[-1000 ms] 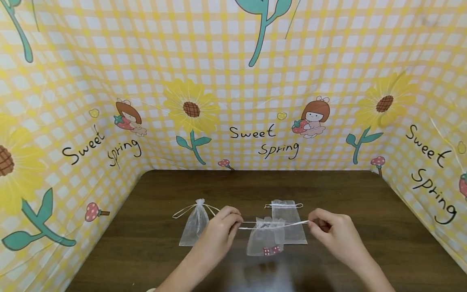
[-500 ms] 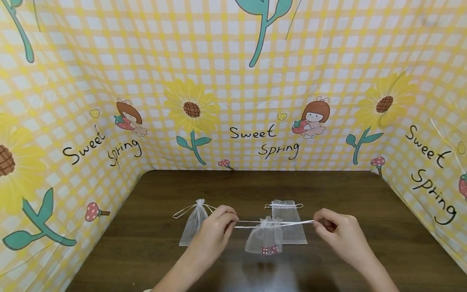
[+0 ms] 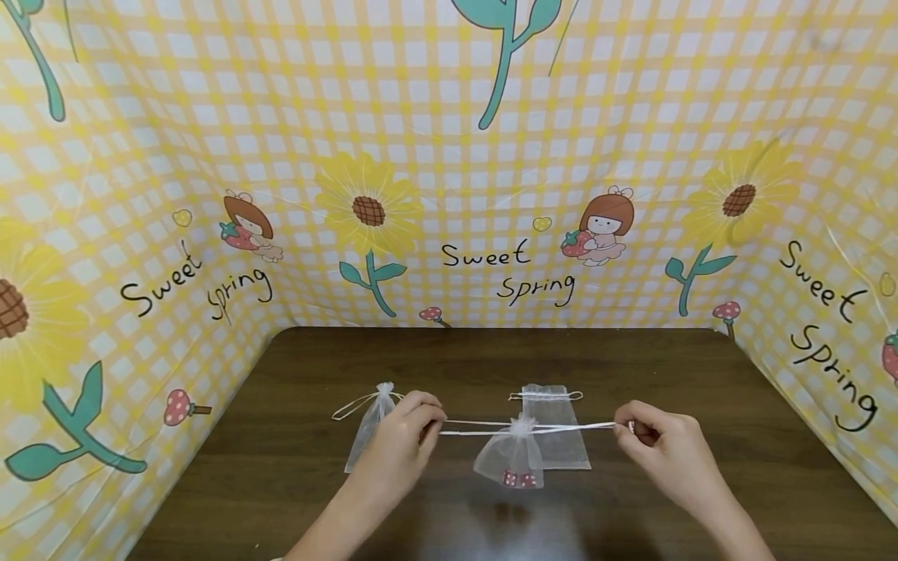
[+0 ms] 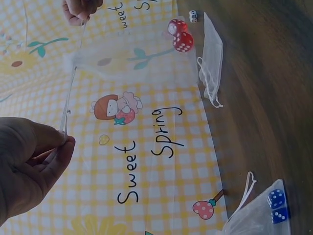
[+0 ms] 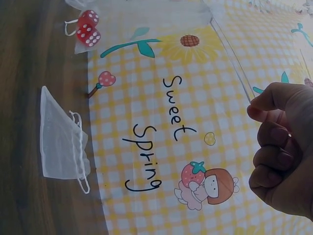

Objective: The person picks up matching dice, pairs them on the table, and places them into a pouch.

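A sheer white drawstring bag point(image 3: 515, 456) hangs above the table between my hands, its neck gathered tight. Two red dice point(image 3: 519, 479) lie at its bottom; they show large in the left wrist view as red dice point(image 4: 181, 36). My left hand point(image 3: 400, 440) pinches the drawstring point(image 3: 477, 432) on one side. On the other side, thumb and forefinger of my right hand point(image 3: 666, 440) pinch the opposite drawstring end point(image 3: 585, 426). Both strings run taut, nearly level. The right wrist view shows my right hand point(image 5: 286, 147) with its other fingers curled.
Behind the held bag, a flat drawstring bag point(image 3: 568, 448) lies on the brown table point(image 3: 449, 354). Another gathered bag point(image 3: 365, 436), partly behind my left hand, contains blue dice point(image 4: 277, 205). A white die point(image 4: 193, 16) shows beside the flat bag. Checked cloth point(image 3: 449, 195) encloses the table.
My hands have drawn apart, the left going left and the right going right. The bag's mouth has bunched from loosely gathered to tight. The bags on the table have stayed put.
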{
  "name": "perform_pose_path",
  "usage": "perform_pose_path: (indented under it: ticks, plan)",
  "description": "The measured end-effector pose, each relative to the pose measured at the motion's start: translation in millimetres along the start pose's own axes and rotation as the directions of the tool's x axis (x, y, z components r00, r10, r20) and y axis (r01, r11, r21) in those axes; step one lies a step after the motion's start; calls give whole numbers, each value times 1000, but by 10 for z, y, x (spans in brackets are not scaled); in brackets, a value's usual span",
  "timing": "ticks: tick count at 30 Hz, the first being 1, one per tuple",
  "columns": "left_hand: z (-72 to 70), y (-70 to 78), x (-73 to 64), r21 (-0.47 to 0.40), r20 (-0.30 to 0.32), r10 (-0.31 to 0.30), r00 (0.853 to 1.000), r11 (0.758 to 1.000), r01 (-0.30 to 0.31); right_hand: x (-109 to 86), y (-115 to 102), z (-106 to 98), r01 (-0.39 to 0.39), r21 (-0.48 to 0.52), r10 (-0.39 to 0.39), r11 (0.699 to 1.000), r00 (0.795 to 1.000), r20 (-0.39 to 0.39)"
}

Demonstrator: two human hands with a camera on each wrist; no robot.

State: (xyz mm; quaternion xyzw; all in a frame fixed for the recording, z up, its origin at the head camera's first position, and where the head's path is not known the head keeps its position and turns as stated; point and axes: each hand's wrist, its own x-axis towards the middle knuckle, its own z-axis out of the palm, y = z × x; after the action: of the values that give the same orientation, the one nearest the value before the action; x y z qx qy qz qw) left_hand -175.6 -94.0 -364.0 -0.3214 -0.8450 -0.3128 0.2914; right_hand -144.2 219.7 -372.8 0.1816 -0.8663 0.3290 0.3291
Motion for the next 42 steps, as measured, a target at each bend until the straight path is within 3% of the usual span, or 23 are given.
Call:
perform_pose_path:
  ticks: [5, 30, 42]
  plan:
    - [-19, -33, -15, 14, -32, 8, 999, 1000, -7, -17, 12, 16, -18, -10, 18, 1000, 1000, -3]
    - [-75, -67, -57, 27, 7, -51, 999, 998, 51, -33, -2, 34, -41, 9, 41, 999, 999, -1]
    - [-61, -90, -76, 20, -6, -30, 1000, 999, 30, -36, 2, 52, -130, 45, 130, 990, 991, 18]
